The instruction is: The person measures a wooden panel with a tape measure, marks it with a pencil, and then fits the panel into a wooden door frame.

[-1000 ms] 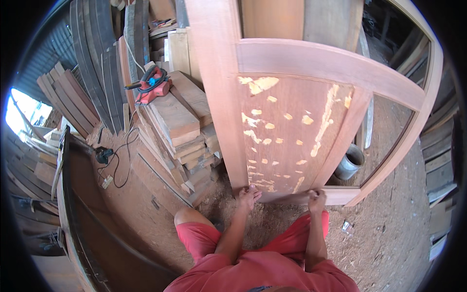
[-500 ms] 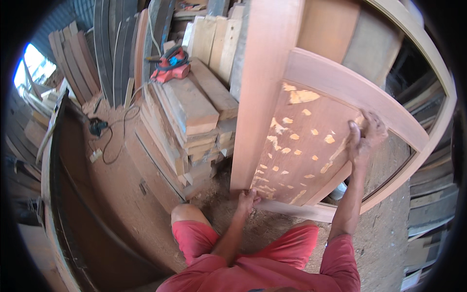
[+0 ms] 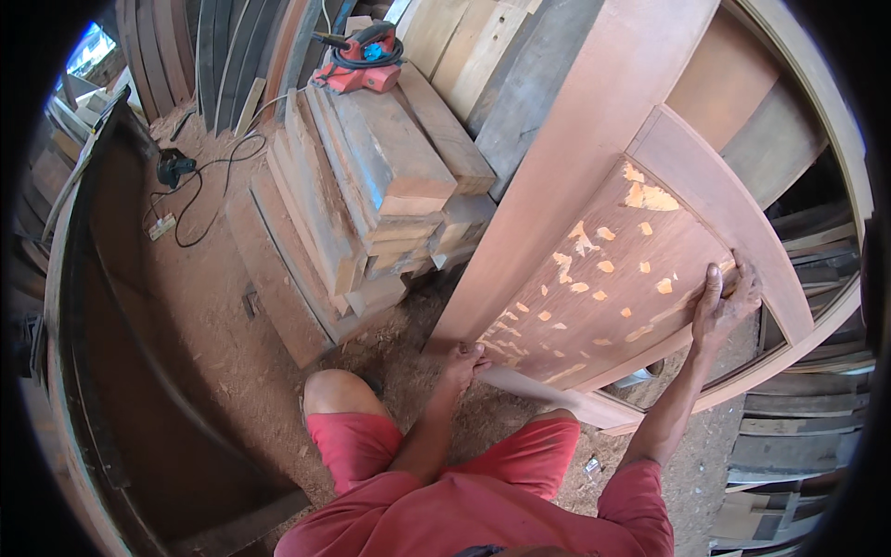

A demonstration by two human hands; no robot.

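Front and centre is the wooden door frame (image 3: 594,158), a big reddish piece standing up and leaning away to the far right, its lower panel (image 3: 603,278) dotted with pale filler patches. The right hand (image 3: 726,299) is up on the right edge of that panel, fingers spread wide and pressed flat against the wood where the panel meets the side rail; it clasps nothing that shows. The left hand (image 3: 461,359) is low at the near-left bottom corner of the door frame, fingers curled on the bottom edge of the panel, gripping the wood there. Just below the frame, the ground is covered in reddish sawdust (image 3: 278,306), and the person's knees in red shorts (image 3: 445,464) fill the near edge. To the left of the door frame sits a stack of timber planks (image 3: 371,195), thick boards piled several deep, touching or just beside the frame's left stile. On the far end of that stack rests a red power tool (image 3: 357,60) with a black cord coiled on it. Further left, a black cable (image 3: 200,200) trails across the dirt, and a long dark curved wooden piece (image 3: 121,371) sweeps along the left side.
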